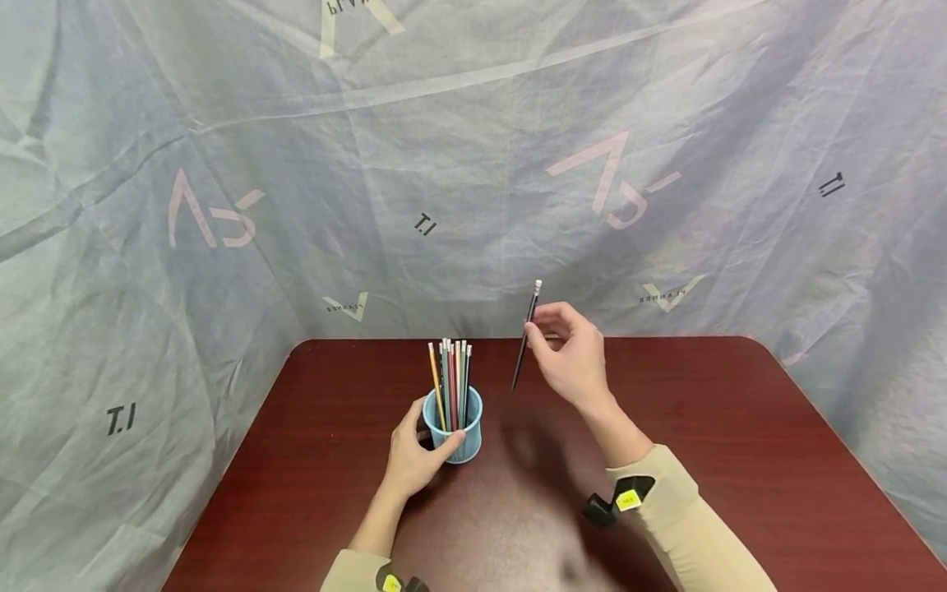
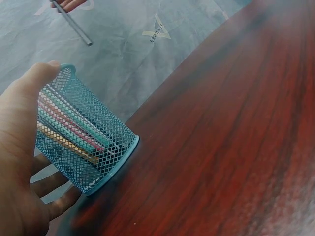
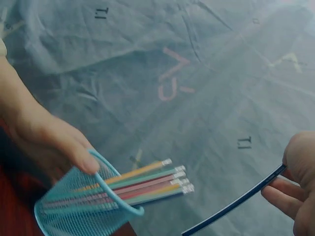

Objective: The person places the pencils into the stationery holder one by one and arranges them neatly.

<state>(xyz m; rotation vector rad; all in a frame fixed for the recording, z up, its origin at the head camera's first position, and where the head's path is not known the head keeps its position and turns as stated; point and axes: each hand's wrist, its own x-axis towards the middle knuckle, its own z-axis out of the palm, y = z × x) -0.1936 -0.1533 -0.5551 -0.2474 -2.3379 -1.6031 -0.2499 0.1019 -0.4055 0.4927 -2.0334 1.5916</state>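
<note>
My left hand [image 1: 412,462] grips a light blue mesh pencil cup [image 1: 467,448], thumb at the rim and fingers around the far side. In the left wrist view the cup [image 2: 93,128] shows its mesh wall, with pencils visible through it. Several pencils [image 3: 147,184] in yellow, green, red and dark colours stand in the cup, eraser ends up. To the right of the cup, my right hand [image 1: 573,353] pinches a dark pencil [image 1: 524,349] between thumb and fingers. That pencil hangs in the air above the table, slightly tilted, its white eraser end up, apart from the cup.
The reddish-brown wooden table [image 1: 740,460] has rounded far corners. Behind and beside it hangs a grey printed cloth [image 1: 488,164], close to the table's far edge. Dark wrist devices [image 1: 617,500] are strapped over the beige sleeves.
</note>
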